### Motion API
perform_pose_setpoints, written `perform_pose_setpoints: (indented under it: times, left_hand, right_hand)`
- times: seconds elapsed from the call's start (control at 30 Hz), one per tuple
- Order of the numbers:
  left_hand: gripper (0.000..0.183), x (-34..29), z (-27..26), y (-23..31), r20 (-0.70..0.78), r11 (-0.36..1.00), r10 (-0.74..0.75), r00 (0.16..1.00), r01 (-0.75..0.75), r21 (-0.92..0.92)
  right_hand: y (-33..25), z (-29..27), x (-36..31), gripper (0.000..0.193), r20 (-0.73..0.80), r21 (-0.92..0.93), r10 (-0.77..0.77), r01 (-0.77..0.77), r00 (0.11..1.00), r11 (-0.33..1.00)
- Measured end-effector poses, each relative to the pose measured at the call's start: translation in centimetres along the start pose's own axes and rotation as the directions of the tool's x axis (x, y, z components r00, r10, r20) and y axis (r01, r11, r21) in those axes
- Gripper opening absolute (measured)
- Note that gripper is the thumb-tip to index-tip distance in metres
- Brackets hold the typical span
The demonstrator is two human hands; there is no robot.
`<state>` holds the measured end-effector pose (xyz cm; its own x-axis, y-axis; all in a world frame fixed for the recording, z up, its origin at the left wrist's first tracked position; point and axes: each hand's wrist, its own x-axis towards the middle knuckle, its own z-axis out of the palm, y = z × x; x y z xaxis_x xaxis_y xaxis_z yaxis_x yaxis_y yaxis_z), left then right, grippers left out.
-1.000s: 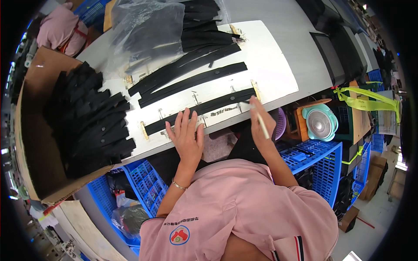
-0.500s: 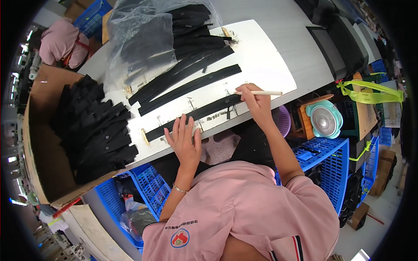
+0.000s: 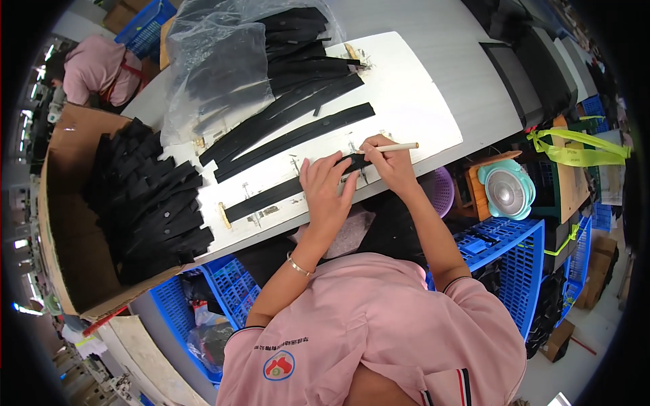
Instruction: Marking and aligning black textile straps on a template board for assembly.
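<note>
A black fabric strip lies slantwise along the near edge of a white board. My left hand rests with outstretched fingers on the strip's right part, pressing it flat. Close to its fingertips, at the strip's right end, my right hand grips a slim white pen-like stick. The stick's tip is hidden under the fingers. Behind lies a second black strip with a small round dot on it. Short dark lines mark the board around the near strip.
Further back, more black strips lie partly under a clear plastic bag. At left stands a cardboard box beside piled black strips. Blue crates and a turquoise fan are at right. Another person sits far left.
My left hand has slid right along the near strip, up close to my right hand. My right hand has shifted slightly left and down with the stick, which now tilts differently.
</note>
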<state>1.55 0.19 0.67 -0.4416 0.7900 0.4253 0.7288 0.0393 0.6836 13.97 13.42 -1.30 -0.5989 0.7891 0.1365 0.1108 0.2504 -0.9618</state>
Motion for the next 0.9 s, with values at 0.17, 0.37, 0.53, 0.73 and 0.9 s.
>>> perform_pose_setpoints:
  times: [0.17,0.37,0.53,0.73,0.9]
  left_hand:
    - [0.017,0.7,1.1,-0.2,0.012,0.999,-0.015,1.000,0.014,0.049]
    - [0.016,0.9,1.2,-0.2,0.001,0.998,-0.036,0.999,0.036,0.045]
    - [0.015,1.2,1.3,0.3,-0.009,0.998,-0.030,1.000,0.031,0.054]
    - [0.015,1.0,1.6,0.2,-0.028,0.998,-0.032,0.999,0.034,0.061]
    - [0.017,1.0,1.9,0.1,-0.018,0.997,-0.034,0.999,0.035,0.070]
  right_hand:
    - [0.1,-0.2,-0.2,0.019,0.020,-0.009,-0.002,0.002,1.000,1.000]
    - [0.0,0.0,-0.1,0.019,0.029,-0.079,-0.029,0.031,0.999,0.996]
    - [-0.1,0.0,-0.1,0.020,-0.022,-0.064,-0.073,0.072,0.997,0.995]
    - [-0.3,-1.1,-0.6,0.022,0.104,0.066,0.019,-0.026,0.994,0.998]
    - [-0.2,-1.2,-0.5,0.023,0.093,-0.002,-0.048,0.049,0.995,0.999]
